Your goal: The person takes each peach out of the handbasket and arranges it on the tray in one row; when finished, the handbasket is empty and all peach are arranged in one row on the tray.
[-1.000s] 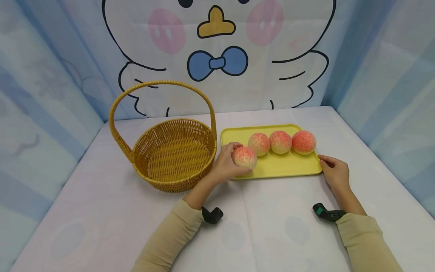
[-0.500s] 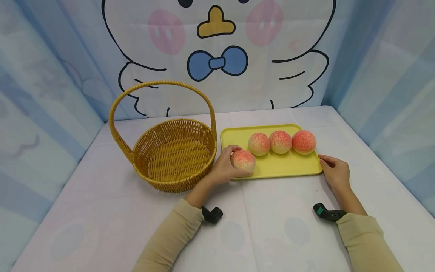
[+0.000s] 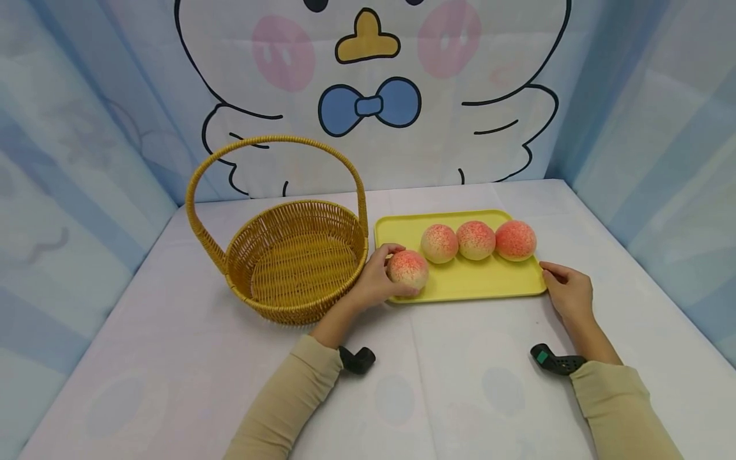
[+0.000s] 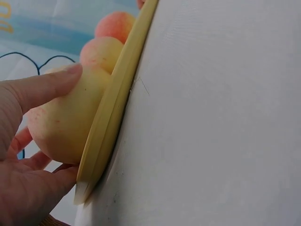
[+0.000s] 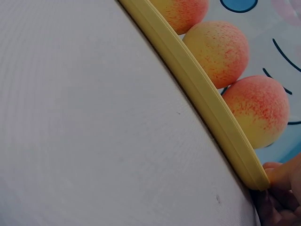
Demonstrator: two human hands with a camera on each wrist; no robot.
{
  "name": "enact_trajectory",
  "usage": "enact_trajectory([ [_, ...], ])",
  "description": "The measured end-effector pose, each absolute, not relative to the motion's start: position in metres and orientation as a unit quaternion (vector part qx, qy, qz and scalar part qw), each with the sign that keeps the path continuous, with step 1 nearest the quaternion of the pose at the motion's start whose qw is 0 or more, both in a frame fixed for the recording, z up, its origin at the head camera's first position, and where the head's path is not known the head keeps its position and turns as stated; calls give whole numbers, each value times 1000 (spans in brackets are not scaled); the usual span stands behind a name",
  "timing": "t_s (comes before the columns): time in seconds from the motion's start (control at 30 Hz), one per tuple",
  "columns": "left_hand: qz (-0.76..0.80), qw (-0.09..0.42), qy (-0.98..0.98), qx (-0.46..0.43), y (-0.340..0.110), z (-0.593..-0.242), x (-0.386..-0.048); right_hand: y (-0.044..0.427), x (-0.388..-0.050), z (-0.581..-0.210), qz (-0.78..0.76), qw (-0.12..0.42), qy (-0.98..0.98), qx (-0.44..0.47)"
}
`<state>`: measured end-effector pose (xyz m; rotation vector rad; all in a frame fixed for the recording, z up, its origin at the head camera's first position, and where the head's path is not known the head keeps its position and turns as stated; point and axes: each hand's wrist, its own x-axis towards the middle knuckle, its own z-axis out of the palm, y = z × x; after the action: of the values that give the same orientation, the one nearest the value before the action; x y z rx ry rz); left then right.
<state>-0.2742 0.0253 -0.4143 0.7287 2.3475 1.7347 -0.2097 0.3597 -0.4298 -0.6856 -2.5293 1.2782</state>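
Observation:
My left hand (image 3: 377, 278) curls its thumb and fingers round a pink-and-cream peach (image 3: 408, 269) at the left end of a yellow tray (image 3: 477, 284). In the left wrist view the held peach (image 4: 70, 117) sits against or just over the tray's rim (image 4: 110, 110); contact is hard to tell. My right hand (image 3: 570, 292) pinches the tray's right edge near the front corner, also visible at the lower right of the right wrist view. Three more peaches stand in a row on the tray: a left one (image 3: 439, 244), a middle one (image 3: 476, 241) and a right one (image 3: 515, 241).
Left of the tray stands a woven basket (image 3: 299, 268) with a tall arched handle (image 3: 276, 139), its rim close to my left forearm. A pale cloth (image 3: 448, 390) covers the table. Behind it hangs a curtain (image 3: 368, 153) with a cartoon print.
My left hand has moved the peach a little leftward along the tray, away from the other three, dipping slightly before now. The right hand and the tray have not visibly moved.

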Motion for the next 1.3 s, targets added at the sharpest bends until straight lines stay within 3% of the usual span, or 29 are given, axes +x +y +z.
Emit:
enact_trajectory([
  [0.37, 548, 24, 800, 242, 27, -414, -274, 360, -210, -429, 438, 111, -861, -232],
  [0.7, 503, -19, 844, 187, 37, -411, -276, 359, -209, -428, 441, 117, -860, -231],
  [1.3, 488, -13, 859, 153, 46, -404, -290, 360, -210, -430, 434, 121, -861, -236],
])
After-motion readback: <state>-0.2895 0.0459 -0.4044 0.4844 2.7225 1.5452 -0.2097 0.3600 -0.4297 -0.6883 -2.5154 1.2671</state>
